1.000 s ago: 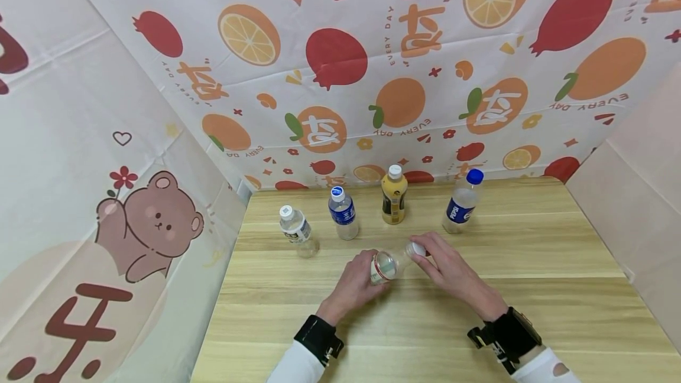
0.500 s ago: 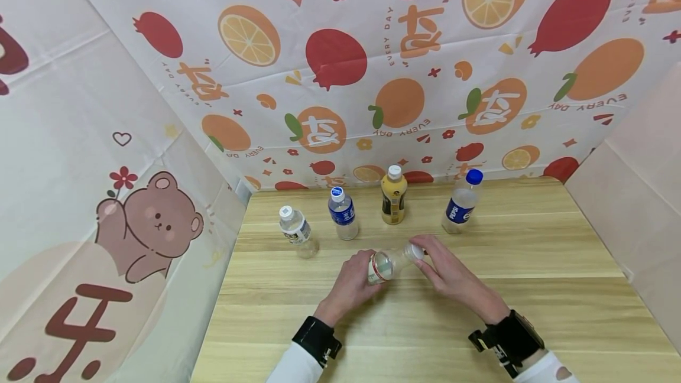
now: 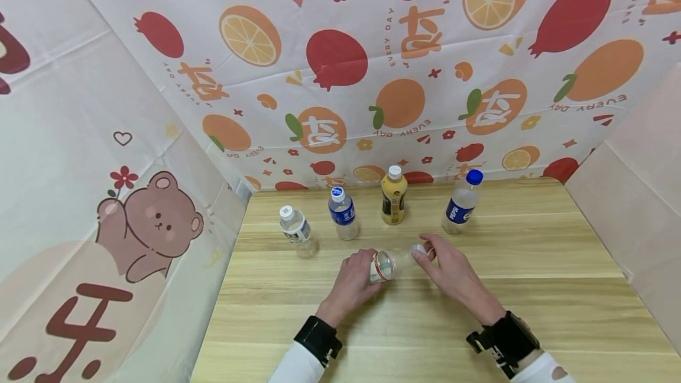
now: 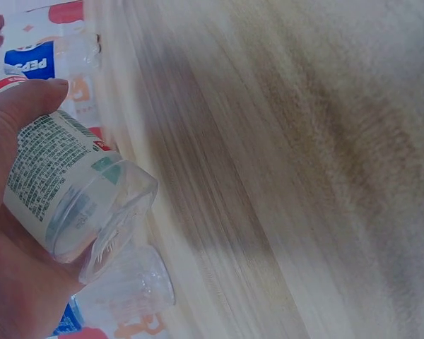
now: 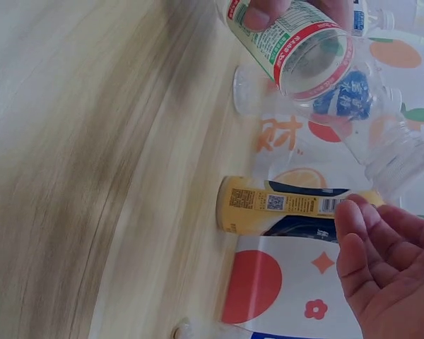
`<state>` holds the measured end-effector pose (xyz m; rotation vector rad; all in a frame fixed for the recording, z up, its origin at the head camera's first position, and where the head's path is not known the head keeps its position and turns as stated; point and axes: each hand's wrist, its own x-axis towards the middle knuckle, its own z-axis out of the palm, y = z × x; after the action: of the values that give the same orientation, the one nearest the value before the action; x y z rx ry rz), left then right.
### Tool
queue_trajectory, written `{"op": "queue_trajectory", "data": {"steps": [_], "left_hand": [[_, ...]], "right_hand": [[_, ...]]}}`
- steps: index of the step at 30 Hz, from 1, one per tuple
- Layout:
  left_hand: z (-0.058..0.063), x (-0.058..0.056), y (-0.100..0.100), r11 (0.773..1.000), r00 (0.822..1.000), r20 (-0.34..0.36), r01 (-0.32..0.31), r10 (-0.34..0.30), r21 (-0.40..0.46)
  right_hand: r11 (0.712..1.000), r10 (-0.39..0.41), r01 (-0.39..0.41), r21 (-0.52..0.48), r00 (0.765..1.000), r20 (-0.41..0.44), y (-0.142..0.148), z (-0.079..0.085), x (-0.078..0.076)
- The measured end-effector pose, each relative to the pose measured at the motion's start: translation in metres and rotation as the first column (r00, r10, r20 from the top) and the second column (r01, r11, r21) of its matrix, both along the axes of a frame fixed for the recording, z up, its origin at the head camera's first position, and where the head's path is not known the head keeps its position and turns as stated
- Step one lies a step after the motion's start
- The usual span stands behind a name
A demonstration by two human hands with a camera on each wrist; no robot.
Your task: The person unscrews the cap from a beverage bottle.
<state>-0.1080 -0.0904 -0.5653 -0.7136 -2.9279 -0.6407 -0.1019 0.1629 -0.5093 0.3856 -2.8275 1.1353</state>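
Note:
My left hand (image 3: 353, 282) grips a clear plastic bottle (image 3: 385, 265) around its cream-and-red label. The bottle is tilted, neck toward my right hand (image 3: 449, 268). In the head view, the thumb and fingers of that hand are around the white cap (image 3: 417, 249). The right wrist view shows those fingers (image 5: 355, 215) loosely bent beside the bottle's neck end (image 5: 399, 168), with a gap between. Seen from the left wrist, my thumb (image 4: 39, 99) lies across the label (image 4: 49, 159), and the clear base (image 4: 120, 205) sticks out below.
Behind my hands stand several bottles: a white-capped clear bottle (image 3: 297, 230), a blue-labelled bottle (image 3: 343, 214), a yellow bottle (image 3: 393, 197) and a blue-capped Pepsi bottle (image 3: 461, 203). The wooden table (image 3: 532, 288) meets a fruit-print cloth (image 3: 340, 117) at the back.
The fingers of my right hand have loosened and shifted slightly right at the cap. My left hand still holds the bottle in nearly the same place. The standing bottles have not moved.

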Motion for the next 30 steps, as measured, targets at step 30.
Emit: {"op": "queue_trajectory", "data": {"steps": [30], "left_hand": [[0.0011,0.003,-0.0032,0.994,0.998,0.034,0.048,-0.051,0.094]], "right_hand": [[0.976,0.192,-0.21,-0.052,0.952,-0.239,0.0064,-0.002,0.0015]]}}
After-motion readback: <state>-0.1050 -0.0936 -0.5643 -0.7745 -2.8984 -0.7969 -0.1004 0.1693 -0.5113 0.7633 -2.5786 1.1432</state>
